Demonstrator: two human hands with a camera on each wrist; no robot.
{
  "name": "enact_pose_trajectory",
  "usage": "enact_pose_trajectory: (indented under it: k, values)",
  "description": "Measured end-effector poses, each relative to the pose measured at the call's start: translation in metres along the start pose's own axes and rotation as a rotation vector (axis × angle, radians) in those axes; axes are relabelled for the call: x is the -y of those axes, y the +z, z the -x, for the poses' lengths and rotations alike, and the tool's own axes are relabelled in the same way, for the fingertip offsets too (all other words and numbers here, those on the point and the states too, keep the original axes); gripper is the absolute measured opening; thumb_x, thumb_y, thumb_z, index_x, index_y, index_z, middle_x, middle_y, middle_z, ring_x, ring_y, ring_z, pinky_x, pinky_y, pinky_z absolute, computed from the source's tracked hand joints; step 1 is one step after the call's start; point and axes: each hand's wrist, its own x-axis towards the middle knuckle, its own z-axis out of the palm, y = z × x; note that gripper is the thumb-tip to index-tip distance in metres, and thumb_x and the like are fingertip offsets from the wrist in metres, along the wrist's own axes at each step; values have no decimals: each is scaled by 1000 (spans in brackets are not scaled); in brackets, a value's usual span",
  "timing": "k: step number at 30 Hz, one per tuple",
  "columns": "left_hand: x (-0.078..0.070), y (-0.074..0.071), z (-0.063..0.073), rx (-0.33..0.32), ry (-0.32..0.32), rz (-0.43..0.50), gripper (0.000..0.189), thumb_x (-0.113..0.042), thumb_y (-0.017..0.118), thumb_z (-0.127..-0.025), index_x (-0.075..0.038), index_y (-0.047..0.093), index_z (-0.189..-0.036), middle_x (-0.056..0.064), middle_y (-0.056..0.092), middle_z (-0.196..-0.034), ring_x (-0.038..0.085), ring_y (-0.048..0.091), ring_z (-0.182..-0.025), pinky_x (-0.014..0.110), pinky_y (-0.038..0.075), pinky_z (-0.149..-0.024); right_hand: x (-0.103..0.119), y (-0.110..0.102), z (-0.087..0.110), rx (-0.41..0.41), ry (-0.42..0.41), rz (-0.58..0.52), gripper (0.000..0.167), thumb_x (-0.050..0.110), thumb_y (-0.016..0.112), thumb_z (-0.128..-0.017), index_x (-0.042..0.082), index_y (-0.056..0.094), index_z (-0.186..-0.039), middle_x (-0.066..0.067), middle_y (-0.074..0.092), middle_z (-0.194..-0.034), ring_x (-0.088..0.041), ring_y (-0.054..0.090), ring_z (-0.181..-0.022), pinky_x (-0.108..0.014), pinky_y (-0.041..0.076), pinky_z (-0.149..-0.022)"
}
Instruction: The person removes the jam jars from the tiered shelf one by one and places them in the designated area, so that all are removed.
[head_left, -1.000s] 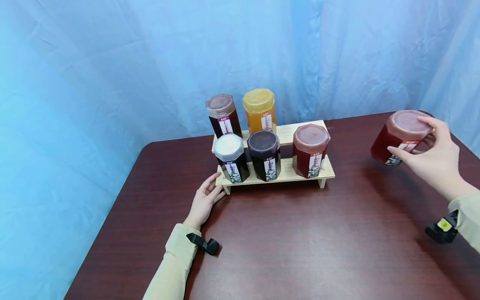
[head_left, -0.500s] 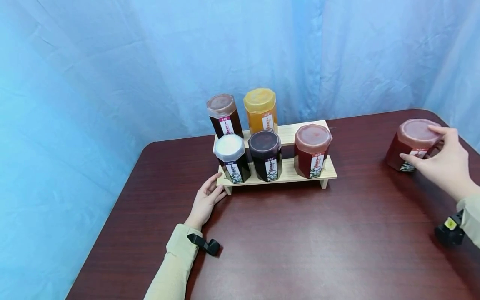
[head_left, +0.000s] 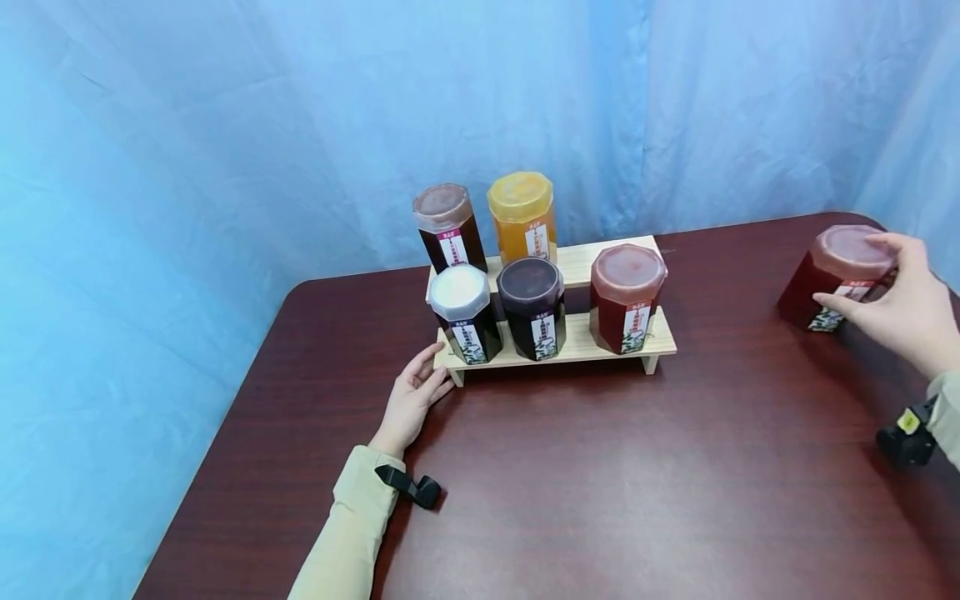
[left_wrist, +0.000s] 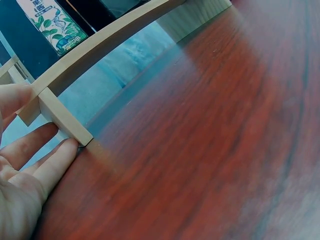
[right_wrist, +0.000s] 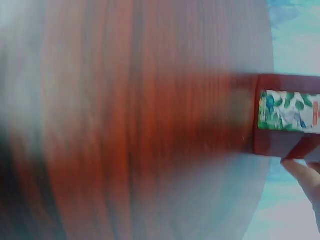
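Pinching the red jar (head_left: 813,287) between thumb and fingers, the right hand (head_left: 911,310) is near the far right corner of the table (head_left: 600,483), well apart from the rack (head_left: 573,343); whether the jar's base touches the wood, I cannot tell. The left hand (head_left: 410,402), its fingers loosely extended, touches the left end of the rack, some fingertips against a front leg (left_wrist: 65,120). In front on the rack stand, from left to right, a white-lidded jar (head_left: 461,289), a black jar (head_left: 530,281) and a second red jar (head_left: 627,275) near the right end. Behind them, higher, stand a brown jar (head_left: 441,206) at the left and a yellow jar (head_left: 521,200) just beside it. A blue curtain (head_left: 450,92) hangs past the table's far and left edges.
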Motion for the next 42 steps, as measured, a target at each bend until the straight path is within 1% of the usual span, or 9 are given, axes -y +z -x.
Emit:
enact_pose_trajectory:
  k: [2, 5, 8, 14, 23, 34, 38, 41, 42]
  values:
    - [0, 0, -1, 0, 2, -3, 47, -2, 48, -97, -2, 37, -143, 22, 47, -135, 5, 59, -102, 26, 51, -88, 15, -6, 4, 22, -21, 10, 89, 23, 71, -82, 21, 13, -149, -31, 31, -139, -2, 53, -92, -7, 43, -80]
    - [-1, 0, -1, 3, -1, 4, 47, -1, 47, -97, -3, 37, -143, 22, 47, -134, 5, 59, -102, 28, 50, -89, 26, -14, 5, 47, -50, 7, 89, 18, 73, -81, 9, 16, -148, -34, 37, -123, 18, 33, -62, -2, 30, -52]
    - [-2, 0, 0, 0, -6, 8, 47, -1, 47, -97, -3, 37, -143, 21, 47, -133, 5, 59, -102, 28, 50, -89, 7, -12, -5, 56, -63, 49, 93, 21, 76, -78, 10, 16, -148, -32, 42, -113, 21, 32, -59, -4, 30, -51]
    - [-2, 1, 1, 1, -12, 8, 47, -1, 47, -97, -3, 36, -143, 22, 46, -135, 4, 58, -103, 28, 50, -90, -51, -4, -33, 51, -66, 104, 101, 35, 80, -74, 42, 9, -145, -27, 48, -111, 19, 33, -61, -7, 29, -52]
    - [-2, 3, 0, 15, -18, 17, 48, 0, 45, -97, -3, 35, -144, 24, 43, -138, 3, 59, -103, 28, 50, -90, 17, -25, -5, 73, -128, 58, 85, 5, 73, -80, -5, 17, -144, -36, 49, -90, 20, 34, -55, -3, 32, -47]
    - [-2, 4, 2, 11, -5, 47, 48, 1, 46, -97, -1, 35, -144, 25, 47, -133, 5, 60, -103, 27, 50, -89, 30, -32, -4, 90, -119, 80, 89, 12, 76, -77, -7, 19, -144, -40, 46, -105, 24, 29, -61, -2, 27, -54]
    - [-4, 4, 2, -8, -4, 38, 47, 1, 46, -97, -2, 36, -143, 19, 51, -128, 4, 60, -101, 26, 51, -87, 37, -34, -3, 80, -115, 147, 89, 19, 76, -78, -7, 22, -144, -42, 44, -111, -12, 53, -81, -29, 41, -76]
    - [-4, 4, 2, -22, -5, 26, 47, 1, 47, -97, -2, 37, -143, 15, 52, -125, 4, 59, -99, 26, 51, -86, 43, -35, -2, 82, -114, 175, 87, 21, 74, -79, -7, 23, -144, -43, 41, -116, -51, 36, -104, -58, 32, -84]
    - [-4, 4, 2, -24, -5, 22, 47, 1, 46, -97, -2, 37, -143, 13, 53, -125, 4, 59, -99, 25, 51, -86, 44, -35, -2, 82, -114, 184, 86, 22, 75, -79, -7, 25, -143, -42, 41, -116, -52, 35, -106, -58, 32, -85]
